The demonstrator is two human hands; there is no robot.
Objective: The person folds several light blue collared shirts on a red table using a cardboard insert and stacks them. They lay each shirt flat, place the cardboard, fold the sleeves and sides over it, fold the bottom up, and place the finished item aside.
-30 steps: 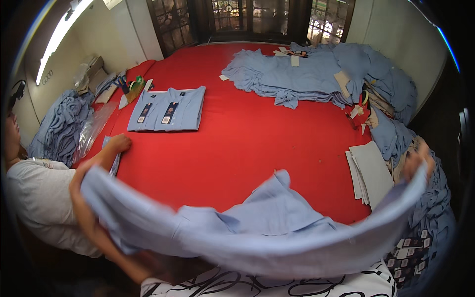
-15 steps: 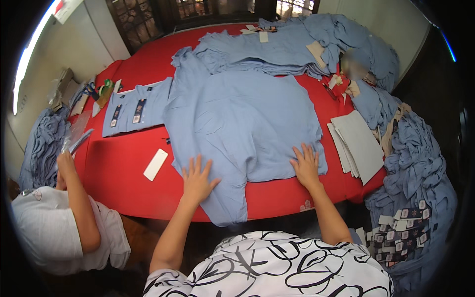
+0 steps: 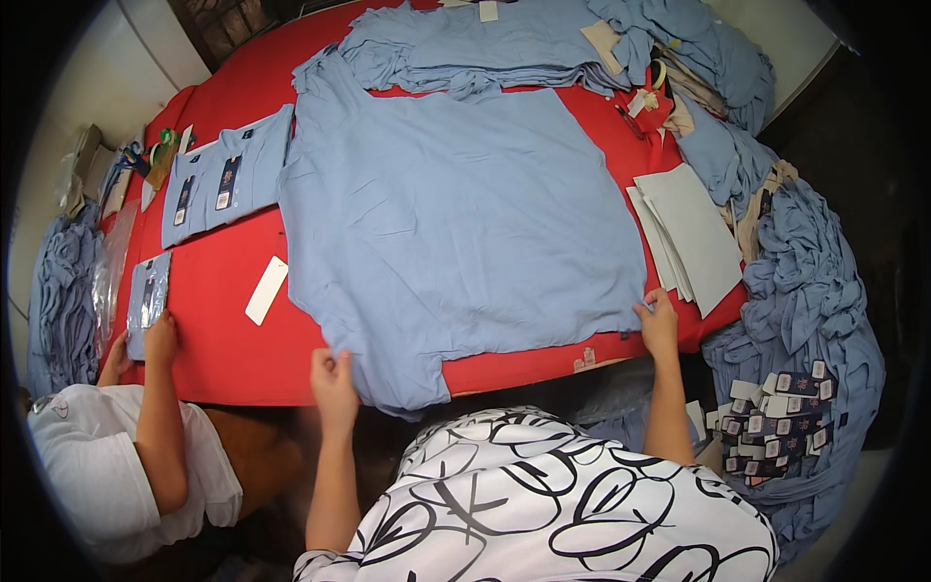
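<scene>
A light blue shirt (image 3: 465,223) lies spread over the red-covered table (image 3: 218,349), its lower part reaching the near edge. At its near left edge my left hand (image 3: 335,388) is closed, pinching the cloth. On the near right corner, my right hand (image 3: 659,325) grips the shirt between thumb and fingers. Left of the shirt, a white card (image 3: 267,290) rests on the red cover.
Folded, tagged shirts (image 3: 228,175) lie at left. A co-worker's hands (image 3: 160,339) hold a bagged blue shirt (image 3: 148,296). Grey-white boards (image 3: 689,238) sit at right, near heaped blue garments (image 3: 815,262) and several tags (image 3: 776,417). More shirts (image 3: 465,44) are stacked behind.
My hands went from lying flat on the shirt to gripping its edges, left moving leftward, right rightward. The shirt is flatter and wider. The co-worker's bagged shirt now lies lower on the table.
</scene>
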